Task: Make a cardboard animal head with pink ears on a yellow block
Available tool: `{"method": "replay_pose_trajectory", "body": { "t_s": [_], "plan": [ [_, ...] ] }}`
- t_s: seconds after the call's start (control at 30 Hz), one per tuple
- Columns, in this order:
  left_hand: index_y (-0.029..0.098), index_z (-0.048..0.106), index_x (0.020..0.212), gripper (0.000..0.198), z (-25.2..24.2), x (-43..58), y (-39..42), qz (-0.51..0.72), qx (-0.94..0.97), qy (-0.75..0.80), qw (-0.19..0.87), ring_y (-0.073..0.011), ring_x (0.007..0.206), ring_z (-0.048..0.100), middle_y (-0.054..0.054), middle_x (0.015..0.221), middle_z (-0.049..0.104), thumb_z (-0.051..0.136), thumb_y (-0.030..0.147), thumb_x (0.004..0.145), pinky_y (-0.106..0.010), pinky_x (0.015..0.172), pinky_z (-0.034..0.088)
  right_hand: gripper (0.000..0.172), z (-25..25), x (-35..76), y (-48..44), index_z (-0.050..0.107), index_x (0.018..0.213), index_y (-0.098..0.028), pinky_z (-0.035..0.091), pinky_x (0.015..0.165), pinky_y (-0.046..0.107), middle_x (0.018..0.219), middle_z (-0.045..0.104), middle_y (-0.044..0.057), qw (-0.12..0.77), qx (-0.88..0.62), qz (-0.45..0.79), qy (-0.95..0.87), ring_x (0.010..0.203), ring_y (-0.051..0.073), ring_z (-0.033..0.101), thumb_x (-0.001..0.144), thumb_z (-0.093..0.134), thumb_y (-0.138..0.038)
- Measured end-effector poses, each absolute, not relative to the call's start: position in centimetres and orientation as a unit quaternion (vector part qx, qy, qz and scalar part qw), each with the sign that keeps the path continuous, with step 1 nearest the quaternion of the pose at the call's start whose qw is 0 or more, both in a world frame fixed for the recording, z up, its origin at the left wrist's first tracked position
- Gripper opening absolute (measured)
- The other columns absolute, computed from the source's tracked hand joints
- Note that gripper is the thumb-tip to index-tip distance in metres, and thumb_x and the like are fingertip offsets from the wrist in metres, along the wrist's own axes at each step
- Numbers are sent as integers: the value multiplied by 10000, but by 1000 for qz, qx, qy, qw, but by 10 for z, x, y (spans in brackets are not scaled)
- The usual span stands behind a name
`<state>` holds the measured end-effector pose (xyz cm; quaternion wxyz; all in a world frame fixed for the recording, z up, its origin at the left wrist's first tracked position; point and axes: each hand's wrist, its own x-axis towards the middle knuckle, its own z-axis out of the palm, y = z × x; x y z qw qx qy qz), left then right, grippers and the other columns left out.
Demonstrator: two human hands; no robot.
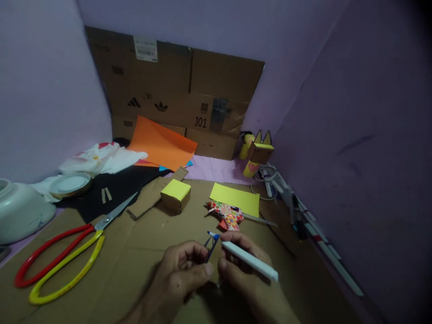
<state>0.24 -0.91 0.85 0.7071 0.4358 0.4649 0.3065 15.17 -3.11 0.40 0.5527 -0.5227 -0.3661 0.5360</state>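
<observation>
Both hands meet low in the middle of the view, over a brown cardboard sheet [141, 252]. My left hand [180, 270] is closed, pinching a small dark piece [212, 246] between thumb and fingers. My right hand [243, 270] is closed on a white pen [251, 261] with a blue tip, whose point rests by the dark piece. Just beyond the hands lies a patterned red glue gun [227, 215].
Large red-and-yellow scissors [64, 256] lie at the left. A small yellow-topped box [175, 195] and a yellow paper [235, 198] sit ahead. Orange paper [162, 144], a cardboard box [175, 90], a paper figure [258, 155], a white bowl [20, 209] and cables [297, 207] ring the space.
</observation>
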Motion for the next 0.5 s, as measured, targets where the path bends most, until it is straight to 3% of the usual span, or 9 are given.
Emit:
{"method": "replay_pose_trajectory", "body": {
  "t_s": [0.1, 0.2, 0.3, 0.5],
  "plan": [
    [176, 531, 639, 244, 11, 5, -6, 298, 430, 498, 692, -65, 415, 313, 84, 458, 407, 676, 342, 535, -194, 407, 237, 281, 3, 152, -34, 672, 873, -194, 442, 498, 185, 621, 611, -50, 508, -522, 542, -419, 515, 93, 533, 607, 757, -160],
    [177, 512, 575, 194, 13, 7, -5, 299, 412, 520, 686, -69, 414, 350, 65, 458, 442, 628, 317, 508, -198, 405, 255, 240, 2, 158, -37, 682, 944, -204, 470, 522, 200, 660, 650, -27, 499, -518, 528, -453, 549, 114, 580, 722, 739, -277],
    [179, 507, 565, 182, 11, 7, -4, 303, 403, 523, 688, -66, 380, 371, 60, 445, 464, 614, 318, 515, -192, 388, 244, 248, -1, 169, -37, 713, 973, -219, 518, 546, 220, 659, 704, 3, 552, -540, 456, -443, 589, 150, 650, 789, 704, -384],
    [178, 504, 532, 151, 6, 6, -4, 298, 385, 534, 691, -59, 337, 375, 64, 414, 452, 599, 292, 506, -181, 359, 211, 135, -5, 190, -36, 765, 929, -262, 554, 531, 220, 628, 741, 11, 658, -490, 310, -481, 569, 161, 693, 829, 688, -312]
  ]
}}
